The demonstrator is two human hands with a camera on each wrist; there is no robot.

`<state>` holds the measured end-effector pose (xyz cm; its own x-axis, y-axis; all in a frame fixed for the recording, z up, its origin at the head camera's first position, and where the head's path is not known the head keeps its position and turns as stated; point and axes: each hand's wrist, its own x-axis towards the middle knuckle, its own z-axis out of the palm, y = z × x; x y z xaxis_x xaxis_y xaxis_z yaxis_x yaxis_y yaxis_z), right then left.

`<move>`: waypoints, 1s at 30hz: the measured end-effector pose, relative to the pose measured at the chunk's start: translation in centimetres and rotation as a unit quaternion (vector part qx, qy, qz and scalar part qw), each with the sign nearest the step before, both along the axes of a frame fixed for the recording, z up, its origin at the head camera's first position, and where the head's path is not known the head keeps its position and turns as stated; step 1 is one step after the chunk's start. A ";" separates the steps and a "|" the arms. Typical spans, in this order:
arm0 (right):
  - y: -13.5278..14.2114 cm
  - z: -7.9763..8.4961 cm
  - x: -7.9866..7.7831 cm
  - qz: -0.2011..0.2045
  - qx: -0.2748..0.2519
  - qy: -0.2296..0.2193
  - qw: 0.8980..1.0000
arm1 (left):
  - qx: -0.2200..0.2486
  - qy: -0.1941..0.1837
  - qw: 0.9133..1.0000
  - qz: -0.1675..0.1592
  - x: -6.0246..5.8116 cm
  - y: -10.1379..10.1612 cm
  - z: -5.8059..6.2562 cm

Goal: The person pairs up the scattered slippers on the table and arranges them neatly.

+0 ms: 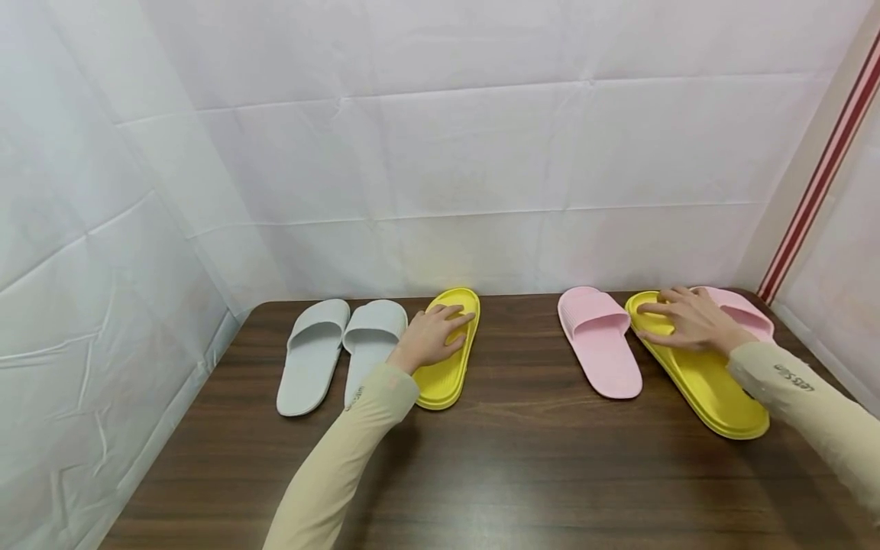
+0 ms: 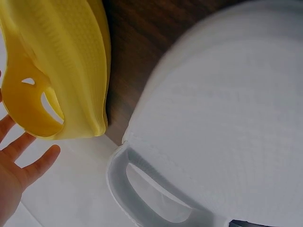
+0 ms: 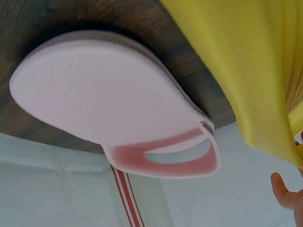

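My left hand, fingers spread, lies over a yellow slipper left of the table's middle. In the left wrist view its fingers are extended by the strap end of the yellow slipper. Over at the right, my right hand is spread across the front of a second yellow slipper, which sits at a slant. Only part of that hand shows in the right wrist view, beside the yellow slipper. From these frames I cannot tell how firmly either hand touches its slipper.
Two light grey slippers stand left of my left hand, one partly behind my sleeve. A pink slipper lies left of the right yellow one; another pink slipper is partly hidden behind my right hand. White cloth hangs behind the brown table.
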<state>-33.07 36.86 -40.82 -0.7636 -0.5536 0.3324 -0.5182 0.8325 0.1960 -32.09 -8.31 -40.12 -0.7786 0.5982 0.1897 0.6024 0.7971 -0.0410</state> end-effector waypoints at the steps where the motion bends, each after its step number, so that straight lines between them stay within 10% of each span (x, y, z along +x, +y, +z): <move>1: 0.0 0.1 0.0 0.002 0.001 0.003 1.000 | 0.000 0.000 1.000 0.001 0.0 0.0 0.0; 19: 0.0 1.8 -0.1 0.089 0.029 0.090 0.991 | 0.003 -0.008 1.000 0.003 0.0 0.0 0.2; 30: -1.4 3.3 0.7 0.063 0.036 0.074 0.995 | 0.001 -0.010 1.000 0.004 -0.1 0.1 0.1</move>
